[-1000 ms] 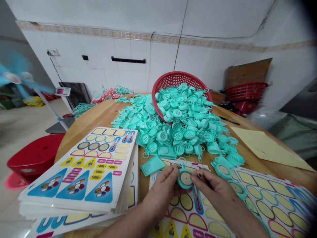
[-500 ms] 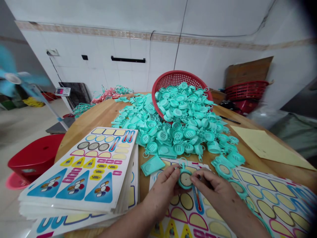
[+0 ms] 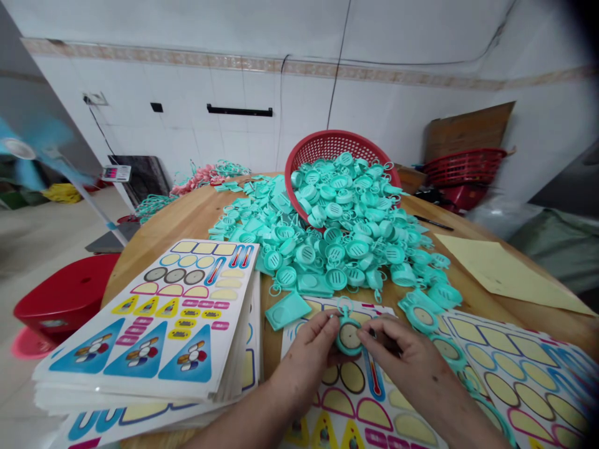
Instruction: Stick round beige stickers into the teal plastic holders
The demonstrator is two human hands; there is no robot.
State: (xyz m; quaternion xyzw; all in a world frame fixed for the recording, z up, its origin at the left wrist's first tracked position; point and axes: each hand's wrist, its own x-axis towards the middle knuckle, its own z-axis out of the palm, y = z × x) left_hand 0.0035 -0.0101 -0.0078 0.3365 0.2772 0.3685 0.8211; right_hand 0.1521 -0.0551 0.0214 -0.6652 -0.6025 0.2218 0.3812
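A round teal plastic toy stopwatch with a ring on top and a beige dial sticker on its face is pinched at its left rim by my left hand. From the other side, the thumb and fingers of my right hand press together at the sticker's right edge; whether they grip anything is hidden. Both hands hover over a sticker sheet with several peeled spots. To the right, more teal pieces with round dial stickers lie in a row on a second sheet.
A red basket lies tipped, spilling many teal pieces over the wooden table. At left stands a thick stack of sticker sheets. Yellow paper and a black pen lie at right. A red stool is beside the table.
My right thumb has slid slightly left onto the edge of the dial sticker. My left hand still holds the toy stopwatch in the same place. The view has shifted slightly.
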